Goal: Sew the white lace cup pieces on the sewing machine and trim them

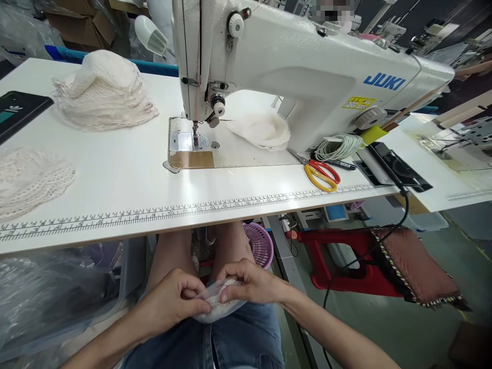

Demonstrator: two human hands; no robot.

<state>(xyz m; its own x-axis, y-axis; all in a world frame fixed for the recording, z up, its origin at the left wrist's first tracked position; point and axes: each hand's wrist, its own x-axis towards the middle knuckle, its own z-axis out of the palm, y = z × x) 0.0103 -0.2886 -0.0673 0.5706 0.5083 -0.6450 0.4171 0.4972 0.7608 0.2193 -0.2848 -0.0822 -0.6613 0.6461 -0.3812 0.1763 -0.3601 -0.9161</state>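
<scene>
Below the table edge, over my lap, my left hand (172,302) and my right hand (249,284) pinch a small white lace fabric piece (217,307) between their fingers. Both hands touch it from opposite sides. On the white table (126,174) above stands a white JUKI sewing machine (300,66), its needle area (195,134) with nothing under it. A stack of white lace pieces (103,92) lies at the back left, another flat lace pile (31,179) at the left edge, and one white piece (261,130) behind the machine's arm.
Red and yellow scissors (322,174) and a coil of white cord (340,146) lie right of the machine. A dark phone (19,110) sits at far left. Under the table are a purple basket (259,243), a red stool with a brown cushion (407,266) and clear plastic bags (49,292).
</scene>
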